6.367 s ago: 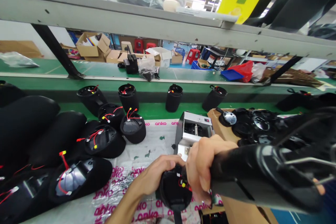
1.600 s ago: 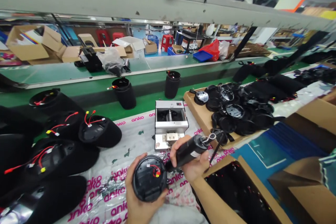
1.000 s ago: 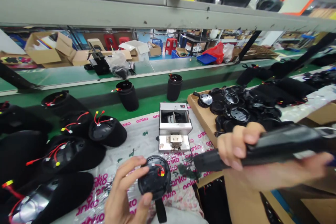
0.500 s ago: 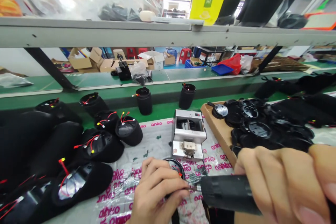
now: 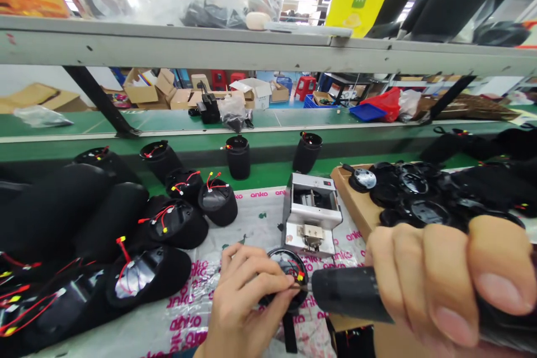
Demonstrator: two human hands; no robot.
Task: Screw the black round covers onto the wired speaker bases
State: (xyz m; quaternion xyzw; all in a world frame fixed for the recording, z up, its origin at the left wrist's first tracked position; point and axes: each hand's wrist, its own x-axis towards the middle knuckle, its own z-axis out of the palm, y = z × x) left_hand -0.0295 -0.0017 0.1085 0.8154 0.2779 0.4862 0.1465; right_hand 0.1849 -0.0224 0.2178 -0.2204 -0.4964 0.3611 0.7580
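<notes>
From here I'd call the cap [image 5: 296,260] by the machine [image 5: 315,216] partway done, can't see what's left, left hand [image 5: 247,293] pinching the tip of the driver [image 5: 348,291], right hand [image 5: 444,282] wrapped round its body.

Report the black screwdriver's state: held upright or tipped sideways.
Tipped sideways: the black screwdriver runs across the view from the right hand, its bit pointing toward the left hand.

Round black cap [image 5: 295,261], red-wired, wired side up, black screwdriver [image 5: 348,291], nearly level
</notes>
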